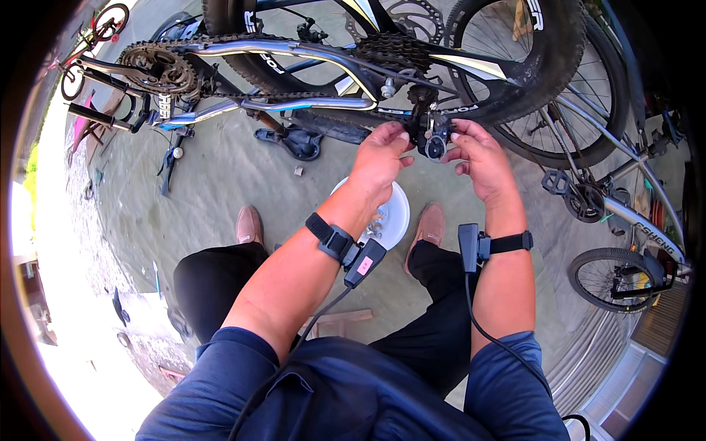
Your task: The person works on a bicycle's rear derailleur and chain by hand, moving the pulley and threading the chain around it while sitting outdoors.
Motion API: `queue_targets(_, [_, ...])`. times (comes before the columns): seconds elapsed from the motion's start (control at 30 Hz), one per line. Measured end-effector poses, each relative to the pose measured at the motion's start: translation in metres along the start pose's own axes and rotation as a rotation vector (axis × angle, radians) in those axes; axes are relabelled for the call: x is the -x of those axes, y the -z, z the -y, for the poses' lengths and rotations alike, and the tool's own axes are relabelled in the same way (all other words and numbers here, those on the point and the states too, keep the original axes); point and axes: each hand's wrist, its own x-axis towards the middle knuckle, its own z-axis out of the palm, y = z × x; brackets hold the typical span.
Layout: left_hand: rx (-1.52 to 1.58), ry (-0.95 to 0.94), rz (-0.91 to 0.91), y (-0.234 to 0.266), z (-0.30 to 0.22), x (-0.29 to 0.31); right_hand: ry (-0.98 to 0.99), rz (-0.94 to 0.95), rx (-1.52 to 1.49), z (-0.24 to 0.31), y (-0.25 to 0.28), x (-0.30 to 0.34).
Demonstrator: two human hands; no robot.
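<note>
A bicycle frame [279, 50] in silver and blue lies across the top of the view, with its chain and cassette [395, 53] showing. Below the cassette hangs the rear derailleur [432, 138], dark with a metal cage, between my two hands. My left hand [382, 156] pinches its left side, thumb and fingertips closed on it. From the other side my right hand [479, 156] grips its edge with bent fingers. The exact contact points of the fingertips are partly hidden.
Between my shoes stands a white bowl [396, 213] with small metal parts in it. A black saddle [294, 142] is near the ground at left. Another bicycle [640, 220] stands at right, and a red one [109, 26] is far left. Straps with cabled black boxes sit on both forearms.
</note>
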Motion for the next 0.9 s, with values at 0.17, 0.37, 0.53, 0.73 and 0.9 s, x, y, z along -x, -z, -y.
queue_targets(0.17, [-0.026, -0.015, -0.046, 0.006, 0.001, -0.005, 0.031, -0.045, 0.125, 0.000, -0.021, 0.003])
queue_targets(0.37, [-0.018, 0.009, -0.056, 0.006, -0.004, -0.001, -0.019, -0.072, 0.120, -0.005, -0.029, -0.001])
queue_targets(0.53, [0.009, 0.061, -0.043, 0.011, -0.011, -0.005, -0.003, -0.057, 0.054, -0.010, -0.025, -0.004])
queue_targets(0.73, [-0.003, 0.077, -0.014, 0.018, -0.009, -0.008, -0.047, 0.005, -0.018, -0.013, -0.025, -0.005])
queue_targets(0.9, [0.043, 0.125, 0.029, 0.018, -0.003, -0.003, -0.032, 0.015, -0.091, -0.016, -0.028, -0.006])
